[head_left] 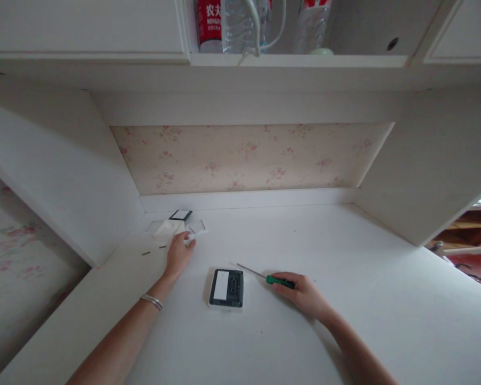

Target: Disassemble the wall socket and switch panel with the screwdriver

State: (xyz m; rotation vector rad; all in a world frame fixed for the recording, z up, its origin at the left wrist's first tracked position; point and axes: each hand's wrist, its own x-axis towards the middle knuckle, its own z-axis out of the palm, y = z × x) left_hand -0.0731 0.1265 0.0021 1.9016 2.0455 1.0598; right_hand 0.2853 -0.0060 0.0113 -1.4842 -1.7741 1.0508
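My right hand (300, 294) is wrapped round the green handle of a screwdriver (280, 281). Its thin metal shaft points left, with the tip just past the upper right corner of a dark rectangular device (234, 289) in a pale casing. A white panel covers the device's left half. Farther back, my left hand (179, 254) reaches to a group of loose parts, thumb and fingers curled together at a small pale piece I cannot make out. Beside its fingertips lie a white cover (169, 228), a clear plastic frame (198, 227) and a dark-edged panel (180, 215).
Two small black strips, one of them a black strip (146, 253), lie left of my left hand on the white tabletop (304, 235). White side walls enclose the desk. An overhead shelf (344, 60) holds bottles (312, 27) and a hanging white cable (255, 27).
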